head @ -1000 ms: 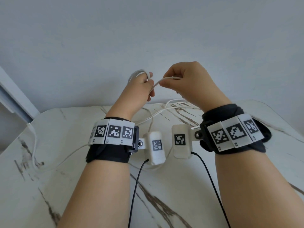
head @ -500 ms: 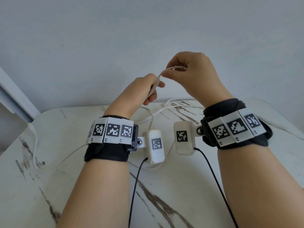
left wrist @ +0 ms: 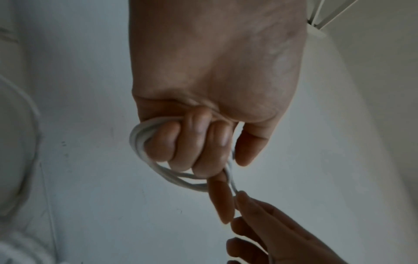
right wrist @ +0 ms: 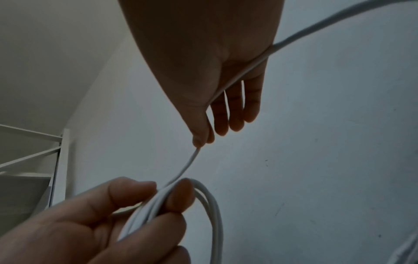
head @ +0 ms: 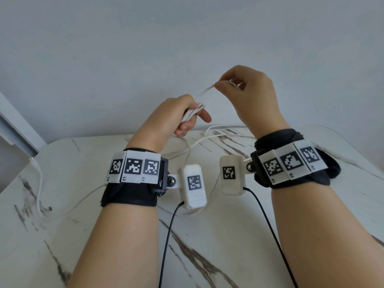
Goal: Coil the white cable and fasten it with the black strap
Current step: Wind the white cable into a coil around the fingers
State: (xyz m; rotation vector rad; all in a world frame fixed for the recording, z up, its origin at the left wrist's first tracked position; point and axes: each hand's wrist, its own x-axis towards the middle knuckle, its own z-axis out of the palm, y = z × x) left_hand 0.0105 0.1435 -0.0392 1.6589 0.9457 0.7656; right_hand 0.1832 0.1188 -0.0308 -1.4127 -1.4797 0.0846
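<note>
A plain pale wall rises behind the marble-veined bench (head: 62,235). The cable (head: 204,92) is raised above the bench: several loops sit wound round my left hand (head: 166,119), whose grip is clenched on them. Just right of the loops, my right hand (head: 247,94) pinches the free run between thumb and finger. Beyond that pinch, the slack trails down across the bench. I judge the coiling is midway; next I must bring another turn over the loops. No strap is in view.
</note>
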